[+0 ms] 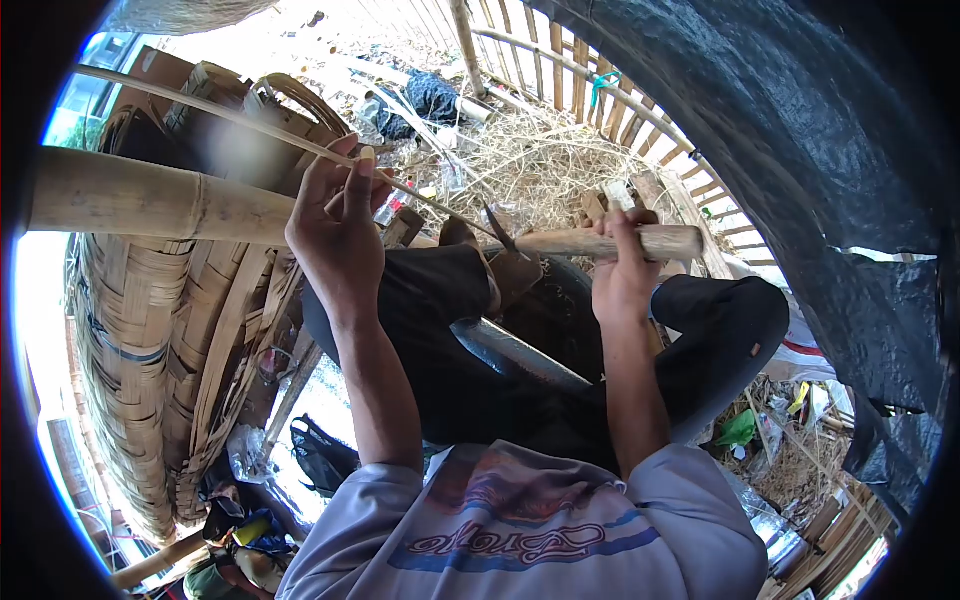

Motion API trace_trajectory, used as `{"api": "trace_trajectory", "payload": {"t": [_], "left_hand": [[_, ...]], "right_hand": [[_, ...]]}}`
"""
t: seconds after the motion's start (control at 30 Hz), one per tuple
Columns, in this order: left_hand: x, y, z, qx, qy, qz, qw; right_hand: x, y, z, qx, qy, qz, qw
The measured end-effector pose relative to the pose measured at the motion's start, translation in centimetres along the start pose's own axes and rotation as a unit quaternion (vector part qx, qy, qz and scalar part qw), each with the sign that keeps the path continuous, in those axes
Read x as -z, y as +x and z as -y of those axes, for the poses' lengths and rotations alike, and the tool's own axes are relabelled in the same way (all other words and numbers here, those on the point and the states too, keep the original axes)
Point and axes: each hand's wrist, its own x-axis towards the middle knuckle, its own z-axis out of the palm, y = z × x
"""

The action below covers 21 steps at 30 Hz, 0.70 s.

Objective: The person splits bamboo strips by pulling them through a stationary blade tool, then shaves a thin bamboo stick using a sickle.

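My left hand (343,205) pinches a long thin bamboo strip (225,112) between thumb and fingers. The strip runs from the upper left down to the blade in front of me. My right hand (626,262) is wrapped round the thick wooden handle of a knife (570,243). Its dark blade lies at the handle's left end, above my crossed legs, and the strip's lower end meets it. Whether the edge is cutting into the strip I cannot tell.
A thick bamboo pole (120,195) crosses at the left, above large woven bamboo baskets (150,350). Shavings (540,150) litter the ground ahead, near a slatted bamboo fence (590,90). A dark plastic sheet (800,130) hangs at the right.
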Motion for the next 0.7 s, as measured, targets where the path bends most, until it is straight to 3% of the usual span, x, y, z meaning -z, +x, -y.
{"api": "trace_trajectory", "payload": {"t": [0.17, 0.27, 0.4, 0.53, 0.6, 0.63, 0.7], "left_hand": [[-0.7, -0.5, 0.0, -0.034, -0.03, 0.024, 0.999], [-0.5, -0.4, 0.1, -0.034, -0.016, 0.023, 0.999], [-0.2, -0.4, 0.7, -0.044, -0.006, 0.021, 0.999], [-0.5, -0.8, 0.0, -0.043, -0.006, 0.029, 0.999], [-0.6, -0.6, 0.0, -0.044, -0.002, 0.03, 0.999], [-0.6, -0.6, 0.1, -0.046, 0.009, 0.03, 0.998], [-0.7, -0.4, 0.3, -0.051, 0.018, 0.03, 0.998]], "right_hand": [[-5.9, -3.4, 6.7, 0.09, 0.132, 0.147, 0.976], [-5.6, -4.0, 5.9, 0.123, 0.069, 0.188, 0.972], [-4.6, -3.3, 3.6, 0.043, -0.072, 0.078, 0.993], [-6.7, -5.5, 5.4, 0.185, 0.099, 0.182, 0.961], [-6.6, -5.8, 5.0, 0.208, 0.057, 0.232, 0.948], [-5.6, -5.5, 3.8, 0.201, -0.04, 0.204, 0.957], [-4.0, -5.0, 1.4, 0.083, -0.186, 0.146, 0.968]]}}
